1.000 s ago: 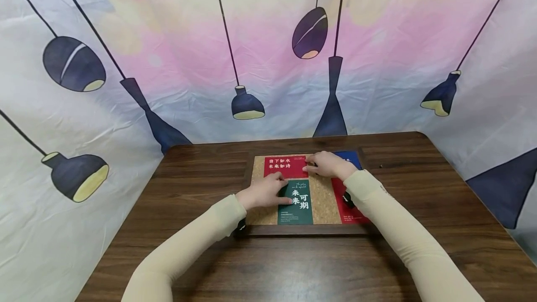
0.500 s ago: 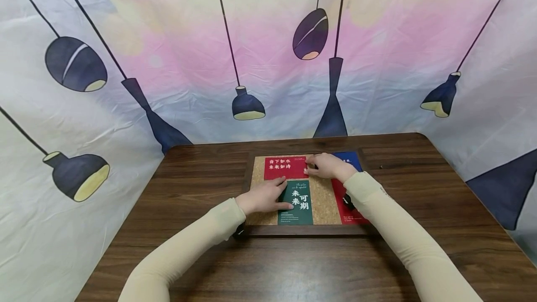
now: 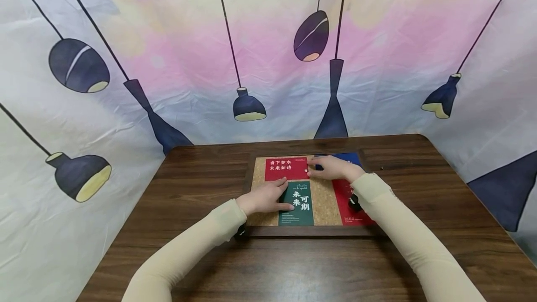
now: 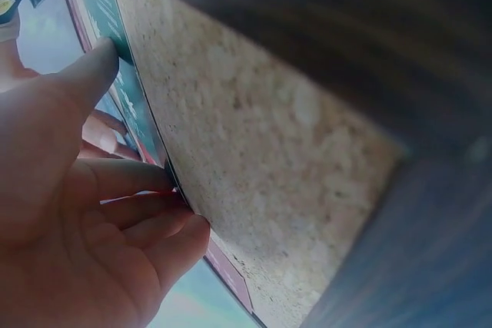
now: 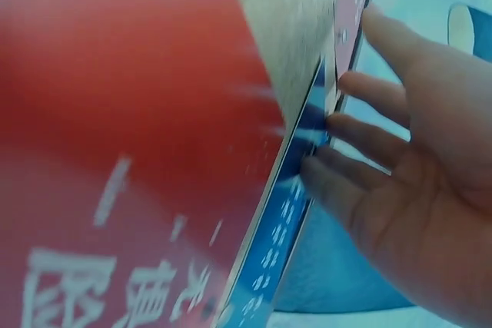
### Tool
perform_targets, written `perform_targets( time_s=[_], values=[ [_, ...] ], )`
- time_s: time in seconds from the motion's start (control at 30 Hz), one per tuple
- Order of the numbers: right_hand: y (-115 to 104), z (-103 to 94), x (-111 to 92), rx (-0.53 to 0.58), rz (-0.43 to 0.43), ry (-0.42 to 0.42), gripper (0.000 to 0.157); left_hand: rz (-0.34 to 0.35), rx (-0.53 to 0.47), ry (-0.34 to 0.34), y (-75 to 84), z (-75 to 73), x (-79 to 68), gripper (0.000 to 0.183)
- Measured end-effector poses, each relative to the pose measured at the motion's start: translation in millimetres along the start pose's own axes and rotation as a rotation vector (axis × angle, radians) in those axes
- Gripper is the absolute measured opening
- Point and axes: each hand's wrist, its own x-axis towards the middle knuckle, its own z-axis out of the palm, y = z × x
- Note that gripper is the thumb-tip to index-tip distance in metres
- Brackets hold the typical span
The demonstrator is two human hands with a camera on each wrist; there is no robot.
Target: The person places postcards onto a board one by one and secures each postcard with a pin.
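My left hand [image 3: 265, 197] rests on the cork board [image 3: 324, 202]. Its thumb touches the green card [image 3: 295, 216], and its fingers reach the lower edge of the horizontal red card [image 3: 278, 164]. In the left wrist view the left hand [image 4: 69, 213] has its fingers extended along the board. My right hand [image 3: 333, 168] is at that red card's right end, thumb and index finger spread beside a small pale pin [image 3: 306, 170]. Its other fingers lie over the blue card [image 3: 350, 156]. The right wrist view shows the right hand [image 5: 438, 128] with loosely extended fingers.
A second red card [image 3: 352, 213] lies at the board's right side, partly under the right wrist. A dark wooden frame [image 3: 310, 231] surrounds the cork. The board is on a brown wooden table [image 3: 201, 185], with a lamp-printed cloth [image 3: 277, 69] behind it.
The right hand has shifted slightly right, and its thumb has come away a little, leaving the pale pin in clearer view. The left fingers have flattened slightly against the board.
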Motion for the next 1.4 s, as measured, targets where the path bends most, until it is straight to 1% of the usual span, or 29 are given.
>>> perform_targets(
  time_s=[0.1, 0.17, 0.23, 0.33, 0.43, 0.57, 0.83, 0.97, 1.1, 1.27, 1.4],
  values=[
    [9.1, -1.9, -3.7, 0.075, 0.006, 0.002, 0.059, 0.003, -0.002, 0.004, 0.2, 1.0, -1.1, 0.084],
    [16.0, -4.0, -7.8, 0.09, -0.002, 0.025, 0.057, 0.007, -0.002, 0.007, 0.5, 1.4, -1.5, 0.084],
    [22.7, -8.2, -13.0, 0.091, -0.001, 0.066, 0.054, 0.009, -0.002, 0.008, 0.5, 1.7, -1.9, 0.084],
    [34.4, -17.9, -22.0, 0.079, 0.014, 0.149, 0.052, 0.009, -0.004, 0.006, -0.3, 1.4, -2.0, 0.084],
    [46.5, -27.4, -32.1, 0.095, 0.065, 0.224, 0.051, 0.006, -0.005, 0.012, -1.0, 0.5, -2.2, 0.084],
    [62.3, -33.6, -49.4, 0.112, 0.104, 0.276, 0.049, 0.001, -0.004, 0.024, -1.3, 0.0, -2.7, 0.084],
    [96.3, -29.8, -87.7, 0.064, 0.156, 0.317, 0.047, -0.005, 0.003, 0.026, -1.9, 3.2, -2.6, 0.084],
    [111.3, -32.1, -105.4, 0.053, 0.183, 0.339, 0.047, -0.004, -0.004, 0.029, -1.4, 3.6, -2.5, 0.084],
    [125.6, -36.0, -121.2, 0.053, 0.23, 0.35, 0.047, 0.003, -0.015, 0.03, -1.4, 3.3, -2.6, 0.084],
    [136.2, -37.8, -133.6, 0.044, 0.278, 0.334, 0.049, 0.004, -0.023, 0.026, -2.3, 2.8, -2.5, 0.084],
    [138.1, -34.6, -135.7, 0.056, 0.287, 0.314, 0.051, 0.006, -0.033, 0.022, -3.1, 3.3, -1.6, 0.085]
  ],
)
